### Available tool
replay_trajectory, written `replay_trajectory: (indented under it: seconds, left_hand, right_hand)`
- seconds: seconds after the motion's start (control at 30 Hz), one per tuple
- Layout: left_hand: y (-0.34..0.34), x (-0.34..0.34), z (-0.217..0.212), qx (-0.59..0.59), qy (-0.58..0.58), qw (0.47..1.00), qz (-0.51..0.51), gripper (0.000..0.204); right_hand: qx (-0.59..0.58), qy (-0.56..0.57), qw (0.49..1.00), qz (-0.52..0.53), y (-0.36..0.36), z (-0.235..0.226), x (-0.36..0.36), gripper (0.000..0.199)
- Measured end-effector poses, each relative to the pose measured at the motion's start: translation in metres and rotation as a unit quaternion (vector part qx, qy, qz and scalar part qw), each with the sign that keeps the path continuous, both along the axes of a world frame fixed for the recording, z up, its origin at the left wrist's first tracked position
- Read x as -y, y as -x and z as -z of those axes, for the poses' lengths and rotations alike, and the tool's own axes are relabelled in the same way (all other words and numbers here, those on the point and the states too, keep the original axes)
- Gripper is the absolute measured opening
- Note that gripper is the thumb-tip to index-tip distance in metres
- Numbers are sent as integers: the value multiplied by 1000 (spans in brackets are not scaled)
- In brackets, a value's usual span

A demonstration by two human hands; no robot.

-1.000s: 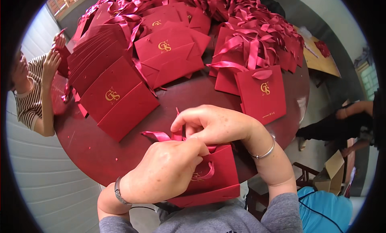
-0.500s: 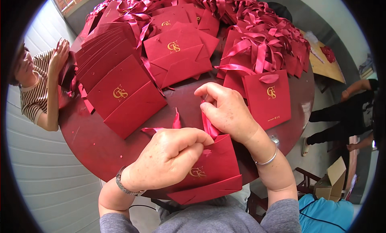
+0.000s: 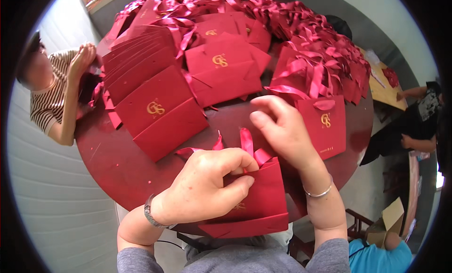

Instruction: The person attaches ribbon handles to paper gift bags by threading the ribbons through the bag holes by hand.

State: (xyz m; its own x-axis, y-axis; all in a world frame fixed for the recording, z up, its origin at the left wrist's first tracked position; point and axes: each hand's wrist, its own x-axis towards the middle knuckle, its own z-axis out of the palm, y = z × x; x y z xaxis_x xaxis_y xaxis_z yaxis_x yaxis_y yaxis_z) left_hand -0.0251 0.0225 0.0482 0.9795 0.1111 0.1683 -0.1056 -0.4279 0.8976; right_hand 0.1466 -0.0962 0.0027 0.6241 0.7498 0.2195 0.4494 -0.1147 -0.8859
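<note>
A red paper gift bag [image 3: 269, 193] with a gold emblem lies tilted at the table edge close to my body. My left hand [image 3: 202, 188] pinches its top edge, thumb and forefinger closed there; the fingers cover much of the bag's front. Pink-red ribbon [image 3: 246, 140] stands up in a loop from the bag's mouth, and another ribbon end pokes out beyond my left knuckles. Just above and right of that loop hovers my right hand [image 3: 286, 131], its curled thumb and forefinger apart with nothing between them. It does not touch the bag.
On the round dark-red table [image 3: 113, 179], a fanned stack of flat red bags [image 3: 162, 110] stands left, more bags [image 3: 223, 70] ahead. Ribboned bags [image 3: 325, 124] pile at right. A person in stripes [image 3: 56, 94] sits at left; another in dark clothes [image 3: 400, 131] is at far right.
My right hand has let go of the ribbon and moved slightly up and right, its fingers opening. The ribbon now stands free as a loop. My left hand stays at the bag's top edge.
</note>
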Motion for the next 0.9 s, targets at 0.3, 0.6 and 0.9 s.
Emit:
replay_trajectory:
  seconds: [0.3,0.6,0.9]
  left_hand:
    - [-4,-23,11,43,10,990,-133,7]
    - [-9,-21,19,46,-53,985,-158,11]
    - [-10,-20,22,51,-82,984,-153,10]
  right_hand:
    - [-109,-41,993,-29,7,-22,12,28]
    - [-126,-12,988,-86,26,-20,9,19]
    - [-123,-14,989,-86,26,-19,5,15]
